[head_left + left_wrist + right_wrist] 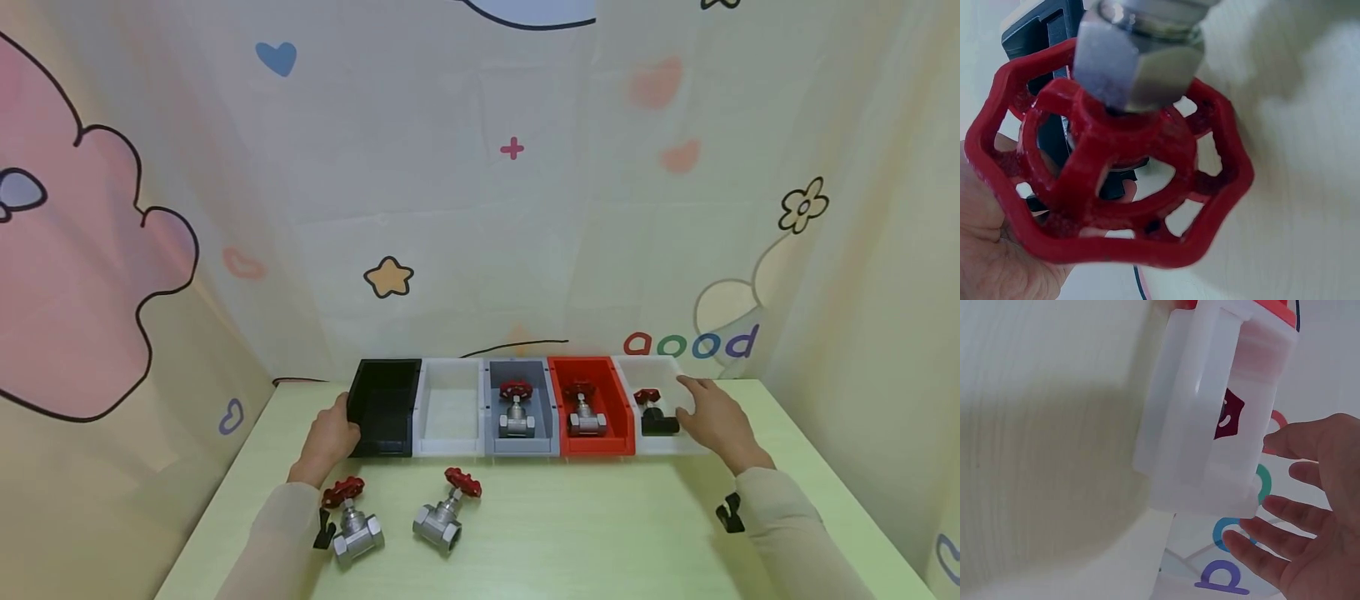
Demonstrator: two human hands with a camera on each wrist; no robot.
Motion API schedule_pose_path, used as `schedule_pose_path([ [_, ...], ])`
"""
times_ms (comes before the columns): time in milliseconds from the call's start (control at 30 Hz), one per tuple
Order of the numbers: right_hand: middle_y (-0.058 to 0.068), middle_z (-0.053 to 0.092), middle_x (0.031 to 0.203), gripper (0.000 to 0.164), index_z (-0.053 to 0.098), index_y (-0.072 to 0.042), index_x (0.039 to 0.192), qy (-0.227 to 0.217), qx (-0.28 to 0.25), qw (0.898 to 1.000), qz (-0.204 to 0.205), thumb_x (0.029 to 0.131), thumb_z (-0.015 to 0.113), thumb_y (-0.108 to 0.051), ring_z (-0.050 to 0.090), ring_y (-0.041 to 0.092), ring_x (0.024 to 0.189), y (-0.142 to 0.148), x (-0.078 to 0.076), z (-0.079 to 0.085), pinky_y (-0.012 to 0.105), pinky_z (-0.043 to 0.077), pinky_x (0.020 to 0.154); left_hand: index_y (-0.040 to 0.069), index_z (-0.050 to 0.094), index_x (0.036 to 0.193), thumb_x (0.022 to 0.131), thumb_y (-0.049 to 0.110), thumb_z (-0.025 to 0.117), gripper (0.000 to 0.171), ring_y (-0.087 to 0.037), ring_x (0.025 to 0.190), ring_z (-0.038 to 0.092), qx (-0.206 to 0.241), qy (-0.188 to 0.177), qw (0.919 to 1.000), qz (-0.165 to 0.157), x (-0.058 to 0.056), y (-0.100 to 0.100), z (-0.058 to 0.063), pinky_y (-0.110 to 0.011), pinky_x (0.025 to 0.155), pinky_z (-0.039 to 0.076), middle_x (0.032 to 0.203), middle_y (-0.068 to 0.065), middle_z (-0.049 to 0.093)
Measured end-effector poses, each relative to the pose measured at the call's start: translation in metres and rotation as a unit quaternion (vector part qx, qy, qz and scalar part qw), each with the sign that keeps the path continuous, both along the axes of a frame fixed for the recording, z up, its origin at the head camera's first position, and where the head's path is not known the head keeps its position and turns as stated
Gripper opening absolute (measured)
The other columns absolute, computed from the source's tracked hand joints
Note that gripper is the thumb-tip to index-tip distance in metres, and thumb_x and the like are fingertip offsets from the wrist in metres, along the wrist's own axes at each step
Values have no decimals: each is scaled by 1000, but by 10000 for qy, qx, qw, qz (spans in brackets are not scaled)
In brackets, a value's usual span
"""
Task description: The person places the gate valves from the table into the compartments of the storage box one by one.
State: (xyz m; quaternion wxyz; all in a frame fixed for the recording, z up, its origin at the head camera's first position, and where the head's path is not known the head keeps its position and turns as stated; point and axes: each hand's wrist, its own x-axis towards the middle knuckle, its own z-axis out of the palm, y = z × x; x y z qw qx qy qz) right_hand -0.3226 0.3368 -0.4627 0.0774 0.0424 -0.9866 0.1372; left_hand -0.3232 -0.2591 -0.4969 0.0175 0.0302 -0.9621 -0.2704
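A row of joined bins stands against the back. My left hand (pixel 327 437) touches the outer side of the black bin (pixel 384 450) at the left end. At the other end my right hand (pixel 720 421) has its fingers loosely spread against the side of the right white bin (pixel 663 446). That bin holds a valve with a black body (pixel 660 423) and red handwheel. One metal valve (pixel 517 421) lies in the grey bin (pixel 522 447), another valve (pixel 587 422) in the red bin (pixel 597 447). In the left wrist view a red handwheel (pixel 1100 250) partly hides the left hand.
Two metal valves with red handwheels lie on the table (pixel 585 533) in front of the bins: one valve (pixel 356 533) beside the left wrist, the other valve (pixel 438 521) to its right. Between the black and grey bins stands another white bin (pixel 450 446). A printed curtain (pixel 450 167) hangs behind.
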Motion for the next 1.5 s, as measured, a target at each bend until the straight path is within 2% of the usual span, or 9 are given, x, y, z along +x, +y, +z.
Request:
schedule_pose_path([
  [200, 38, 46, 136, 61, 43, 5, 141, -54, -175, 9998, -66, 89, 62, -18, 48, 58, 117, 10, -1, -10, 69, 42, 92, -6, 23, 151, 91, 7, 48, 66, -22, 59, 54, -13, -44, 10000, 2, 0, 1, -1, -34, 58, 44, 98, -27, 68],
  [400, 39, 51, 129, 62, 39, 5, 142, -71, -575, 9982, -143, 89, 63, -17, 53, 56, 113, 16, -2, -18, 69, 44, 89, -6, 25, 150, 90, 7, 48, 65, -23, 63, 55, -86, 14, 10000, 20, -1, 1, -2, -35, 61, 47, 110, -31, 66],
  [600, 39, 49, 133, 61, 36, 5, 144, -308, -811, 9957, -336, 91, 60, -12, 53, 56, 114, 18, -4, -26, 68, 45, 89, -6, 24, 150, 91, 8, 49, 66, -22, 61, 54, -48, -33, 10000, 50, 0, 1, -2, -33, 59, 45, 103, -27, 67],
  [700, 40, 50, 132, 56, 38, 6, 142, -165, -724, 9969, -273, 90, 56, -7, 54, 56, 113, 20, -5, -30, 66, 46, 87, -6, 24, 151, 91, 7, 48, 66, -19, 55, 49, -19, -1, 10000, 29, 1, 1, -2, -31, 53, 40, 89, -24, 68],
  [833, 41, 52, 129, 52, 41, 8, 139, 104, -624, 9978, -193, 89, 53, -2, 55, 57, 110, 21, -6, -32, 64, 47, 86, -5, 22, 152, 91, 7, 47, 67, -17, 47, 43, 26, 19, 10000, -10, 1, 0, -1, -30, 47, 35, 66, -14, 60],
  [1033, 40, 52, 129, 52, 42, 9, 139, 125, -656, 9976, -206, 89, 54, -1, 55, 57, 111, 19, -7, -32, 64, 48, 86, -6, 25, 150, 90, 7, 49, 66, -21, 54, 50, -15, 90, 10000, 34, 2, -1, 1, -31, 52, 39, 85, -20, 67],
  [1233, 40, 51, 130, 53, 41, 8, 140, 85, -680, 9973, -248, 89, 52, -1, 55, 57, 111, 19, -9, -33, 64, 48, 85, -6, 24, 150, 91, 7, 48, 66, -21, 56, 51, -26, 36, 10000, 24, 2, -1, 1, -32, 54, 41, 87, -24, 67],
  [1400, 40, 50, 131, 53, 40, 7, 141, 27, -681, 9973, -262, 91, 51, -3, 55, 57, 111, 20, -11, -33, 63, 48, 84, -7, 27, 149, 94, 13, 50, 64, -34, 82, 66, -88, 97, 9999, 59, 3, -2, 1, -45, 71, 55, 120, -35, 61],
  [1500, 41, 50, 130, 54, 40, 7, 141, 15, -659, 9975, -265, 90, 52, -3, 55, 57, 110, 21, -11, -32, 63, 48, 84, -7, 28, 149, 95, 19, 51, 64, -40, 91, 68, -171, 101, 9998, 95, 4, -4, 1, -51, 78, 55, 122, -35, 60],
])
